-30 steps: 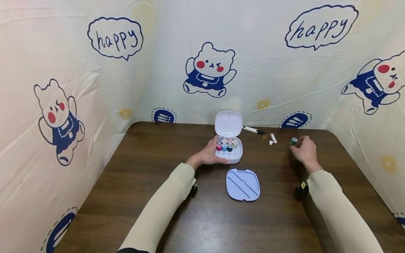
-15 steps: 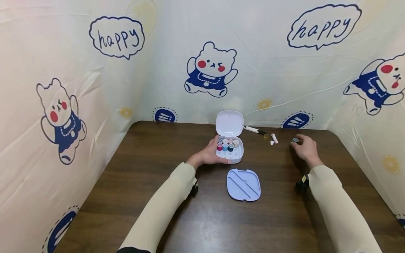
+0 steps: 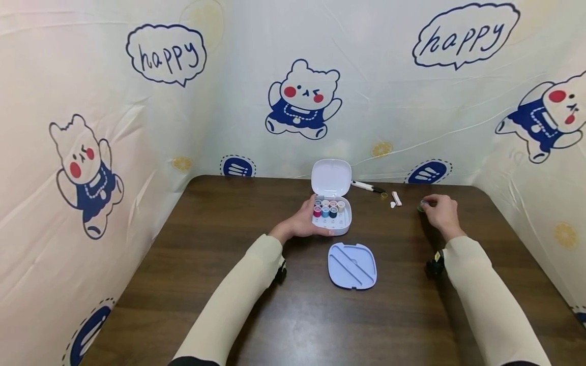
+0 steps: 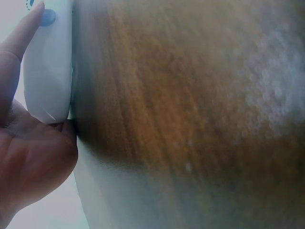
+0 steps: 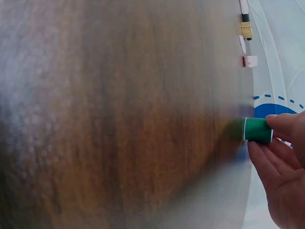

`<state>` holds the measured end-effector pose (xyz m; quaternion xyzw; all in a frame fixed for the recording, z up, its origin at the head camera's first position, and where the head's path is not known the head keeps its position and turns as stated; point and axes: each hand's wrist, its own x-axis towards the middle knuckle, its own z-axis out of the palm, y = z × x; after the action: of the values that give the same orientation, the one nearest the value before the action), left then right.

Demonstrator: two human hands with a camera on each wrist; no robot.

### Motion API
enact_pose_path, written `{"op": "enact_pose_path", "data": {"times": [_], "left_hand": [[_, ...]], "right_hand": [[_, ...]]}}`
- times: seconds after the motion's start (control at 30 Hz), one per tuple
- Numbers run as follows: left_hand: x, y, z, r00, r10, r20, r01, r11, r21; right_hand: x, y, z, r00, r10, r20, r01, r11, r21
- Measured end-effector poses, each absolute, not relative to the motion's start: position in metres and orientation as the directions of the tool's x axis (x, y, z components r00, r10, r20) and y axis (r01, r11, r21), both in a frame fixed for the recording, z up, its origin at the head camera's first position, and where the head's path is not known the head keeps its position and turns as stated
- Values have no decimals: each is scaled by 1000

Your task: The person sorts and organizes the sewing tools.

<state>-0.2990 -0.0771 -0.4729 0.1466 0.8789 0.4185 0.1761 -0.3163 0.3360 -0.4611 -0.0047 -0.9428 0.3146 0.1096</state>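
Observation:
In the head view a white sewing box [image 3: 340,230] stands at the back of the table with its lid [image 3: 331,177] raised. Several thread spools [image 3: 325,211] in different colours stand in rows inside it. My left hand [image 3: 303,221] grips the box at its left side, thumb along the front wall. Over at the right, my right hand [image 3: 442,213] pinches a green thread spool [image 5: 258,130] between thumb and fingertips. That spool is upright at the table surface; whether it touches I cannot tell. Fingers partly cover it in the head view.
A lilac tray insert [image 3: 336,277] lies in front of the box. Behind and right of the box are a white pen-like tool [image 3: 363,186] with a black end, a gold thimble [image 3: 383,195], a small white piece [image 3: 392,205] and a pale bar [image 3: 397,199]. A printed curtain [image 3: 247,101] borders the table.
The fingers of my right hand have come over the green spool, which showed plainly beside them a second ago. My left hand and the box have stayed in place.

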Motion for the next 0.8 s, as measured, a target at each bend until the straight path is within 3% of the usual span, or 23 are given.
{"op": "enact_pose_path", "data": {"times": [0.53, 0.8], "left_hand": [[-304, -78, -478, -888, 401, -226, 80, 618, 782], [-305, -77, -478, -892, 402, -207, 94, 614, 784]], "right_hand": [[-307, 328, -456, -994, 69, 81, 1, 766, -643], [-301, 319, -454, -1000, -11, -18, 7, 610, -792]]}}
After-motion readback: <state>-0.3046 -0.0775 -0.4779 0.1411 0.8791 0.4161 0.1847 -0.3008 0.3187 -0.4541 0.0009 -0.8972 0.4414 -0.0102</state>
